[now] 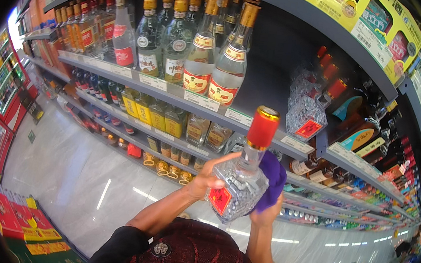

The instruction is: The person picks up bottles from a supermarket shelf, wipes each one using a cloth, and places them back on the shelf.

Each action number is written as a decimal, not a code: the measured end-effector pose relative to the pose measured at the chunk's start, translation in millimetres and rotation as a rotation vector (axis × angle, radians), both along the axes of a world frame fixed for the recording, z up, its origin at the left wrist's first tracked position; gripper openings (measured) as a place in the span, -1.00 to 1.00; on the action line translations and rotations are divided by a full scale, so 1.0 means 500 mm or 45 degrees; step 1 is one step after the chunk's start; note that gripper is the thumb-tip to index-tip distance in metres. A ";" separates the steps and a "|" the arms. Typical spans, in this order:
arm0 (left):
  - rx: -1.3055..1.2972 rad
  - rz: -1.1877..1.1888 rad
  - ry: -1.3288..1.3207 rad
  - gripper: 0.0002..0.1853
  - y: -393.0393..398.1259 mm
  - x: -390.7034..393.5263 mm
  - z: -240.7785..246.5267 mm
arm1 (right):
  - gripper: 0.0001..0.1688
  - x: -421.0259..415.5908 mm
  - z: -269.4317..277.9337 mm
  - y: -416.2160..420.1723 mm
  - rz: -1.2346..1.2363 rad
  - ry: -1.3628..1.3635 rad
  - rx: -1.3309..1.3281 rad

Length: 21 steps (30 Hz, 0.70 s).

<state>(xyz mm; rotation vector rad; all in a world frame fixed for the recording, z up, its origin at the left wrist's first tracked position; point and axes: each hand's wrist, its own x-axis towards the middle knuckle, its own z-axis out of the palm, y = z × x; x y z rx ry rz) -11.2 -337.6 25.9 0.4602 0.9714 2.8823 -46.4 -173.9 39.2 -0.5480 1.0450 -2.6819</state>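
A square, textured clear glass liquor bottle (245,188) with a red and gold cap is held up before my chest, slightly tilted. My left hand (206,178) grips its left side, thumb near the red diamond label. At its right side my right hand (269,209) holds a purple cloth (275,181) against the glass; its fingers are mostly hidden behind cloth and bottle. Similar square bottles (305,114) stand in a row on the shelf (264,127) ahead. Left of them, beyond a dark gap, stand clear bottles with gold caps (225,72).
More bottles line the lower shelves (146,125), and brown bottles (360,134) fill the right section. Boxed goods (366,17) sit on the upper shelf. Red drink coolers (3,111) stand far left, with a stack of red cartons (16,213) at lower left.
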 end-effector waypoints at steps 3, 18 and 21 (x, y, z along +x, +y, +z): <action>0.189 0.039 0.001 -0.04 0.014 -0.005 0.009 | -0.39 0.047 -0.073 0.046 -0.120 0.187 0.273; -0.055 0.460 -0.012 -0.19 0.153 -0.056 0.045 | -0.41 -0.010 -0.056 0.122 -0.375 0.215 0.687; -0.224 0.632 0.010 -0.17 0.173 -0.053 0.043 | -0.02 0.022 -0.072 0.143 -0.439 0.613 0.896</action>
